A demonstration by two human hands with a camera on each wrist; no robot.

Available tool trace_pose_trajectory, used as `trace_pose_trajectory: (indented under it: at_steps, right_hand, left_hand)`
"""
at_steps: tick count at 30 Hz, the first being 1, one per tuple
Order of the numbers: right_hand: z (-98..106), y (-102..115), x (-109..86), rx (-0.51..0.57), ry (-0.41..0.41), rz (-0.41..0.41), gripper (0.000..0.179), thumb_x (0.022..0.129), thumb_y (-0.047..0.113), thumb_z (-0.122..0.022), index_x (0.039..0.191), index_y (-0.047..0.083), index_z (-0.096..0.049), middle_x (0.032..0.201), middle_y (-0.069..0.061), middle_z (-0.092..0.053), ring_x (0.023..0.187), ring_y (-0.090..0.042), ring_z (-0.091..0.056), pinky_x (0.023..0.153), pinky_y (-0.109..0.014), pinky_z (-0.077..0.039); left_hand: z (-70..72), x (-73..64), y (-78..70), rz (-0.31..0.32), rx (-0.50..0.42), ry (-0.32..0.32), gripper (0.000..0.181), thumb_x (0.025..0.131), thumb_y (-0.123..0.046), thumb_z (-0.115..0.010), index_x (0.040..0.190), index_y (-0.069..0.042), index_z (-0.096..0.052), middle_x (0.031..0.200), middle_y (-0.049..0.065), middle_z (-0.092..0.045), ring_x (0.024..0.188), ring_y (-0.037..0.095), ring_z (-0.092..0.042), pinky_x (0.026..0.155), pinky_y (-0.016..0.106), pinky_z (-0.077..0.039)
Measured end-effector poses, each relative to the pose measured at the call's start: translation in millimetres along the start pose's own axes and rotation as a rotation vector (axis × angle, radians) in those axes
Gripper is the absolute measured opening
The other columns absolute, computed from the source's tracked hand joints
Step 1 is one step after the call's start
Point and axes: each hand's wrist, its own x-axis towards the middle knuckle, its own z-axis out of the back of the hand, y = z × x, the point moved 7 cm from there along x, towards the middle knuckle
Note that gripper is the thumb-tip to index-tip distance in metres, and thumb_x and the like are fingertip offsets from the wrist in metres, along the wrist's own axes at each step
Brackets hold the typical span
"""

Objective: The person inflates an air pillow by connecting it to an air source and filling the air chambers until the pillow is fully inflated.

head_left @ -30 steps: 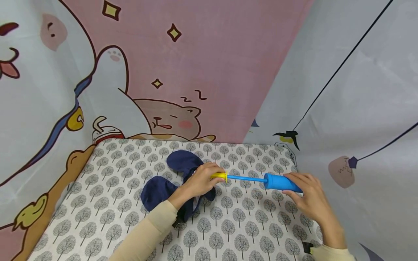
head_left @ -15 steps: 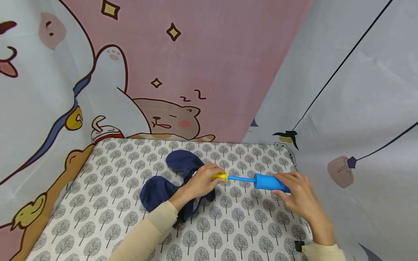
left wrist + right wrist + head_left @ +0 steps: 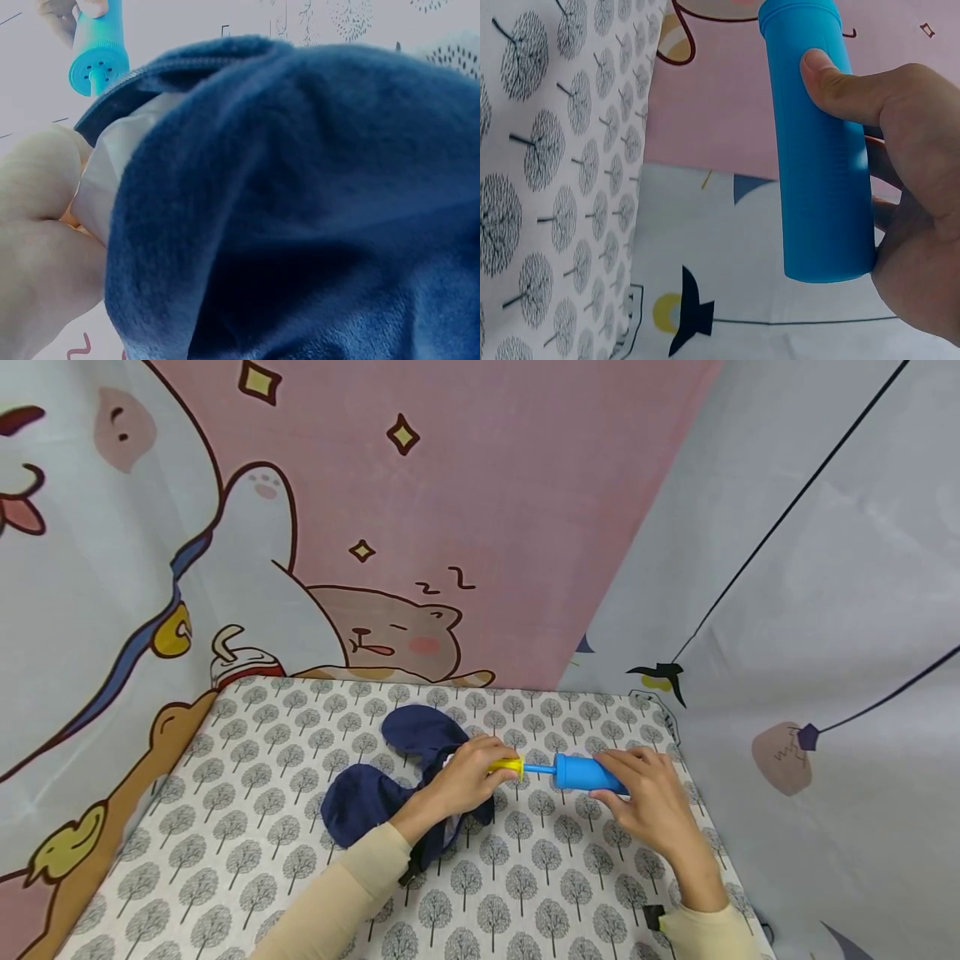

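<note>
My right hand point(image 3: 652, 797) grips the blue barrel of a hand pump point(image 3: 585, 773), thumb on one side and fingers on the other. A short length of blue rod point(image 3: 538, 769) shows between the barrel and the pump's yellow end point(image 3: 510, 767), which my left hand point(image 3: 471, 777) holds. Under my left hand and forearm lies a navy plush piece with rounded lobes, like a neck pillow point(image 3: 363, 797). White inner material point(image 3: 112, 157) pokes out of its zipped opening in the left wrist view, against my left hand. Where the pump's tip meets it is hidden.
The table's tree-print cloth point(image 3: 465, 877) lies beneath everything. A pink and white cartoon-printed curtain point(image 3: 525, 527) hangs behind and along both sides.
My right hand has pushed the pump barrel leftward toward my left hand, so less rod shows. My left hand and the navy pillow have stayed in place.
</note>
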Motion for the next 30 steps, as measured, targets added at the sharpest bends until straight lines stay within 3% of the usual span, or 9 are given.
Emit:
trace_pose_trajectory:
  at_steps: [11,16,23,30]
  right_hand:
    - [-11.5,18.3,14.6,-0.016,0.042,0.021,0.060,0.075,0.021,-0.105,0.127,0.001,-0.083,0.123,-0.019,-0.085,0.106,-0.039,-0.072,0.100,-0.063,-0.054]
    - [-20.0,22.1,18.2,-0.027,0.107,0.022,0.060,0.081,0.027,-0.103,0.131,0.001,-0.081,0.125,-0.018,-0.084,0.109,-0.038,-0.072,0.097,-0.061,-0.055]
    - [-14.4,5.6,8.9,0.021,0.111,-0.019,0.059,0.081,0.023,-0.103,0.132,0.002,-0.081,0.126,-0.018,-0.083,0.111,-0.040,-0.075,0.100,-0.065,-0.058]
    - [4.3,-12.6,-8.1,0.020,0.075,-0.021,0.061,0.076,0.015,-0.104,0.131,0.003,-0.081,0.124,-0.018,-0.083,0.111,-0.041,-0.075,0.096,-0.065,-0.056]
  left_hand:
    - [-0.6,1.4,-4.8,-0.033,-0.009,-0.023,0.025,0.103,-0.018,-0.083,0.125,-0.005,-0.083,0.113,0.008,-0.081,0.099,0.021,-0.071,0.085,0.033,-0.060]
    - [-5.8,1.4,2.4,-0.041,-0.047,-0.026,0.024,0.105,-0.019,-0.081,0.125,-0.007,-0.083,0.113,0.008,-0.081,0.098,0.020,-0.070,0.086,0.030,-0.059]
    - [-0.5,3.5,0.5,-0.047,-0.047,0.015,0.023,0.104,-0.017,-0.082,0.126,-0.008,-0.084,0.115,0.007,-0.082,0.101,0.021,-0.074,0.083,0.030,-0.062]
    - [1.9,2.3,-2.7,0.005,-0.008,0.062,0.025,0.107,-0.023,-0.079,0.128,-0.011,-0.083,0.118,0.005,-0.082,0.105,0.019,-0.075,0.088,0.028,-0.063]
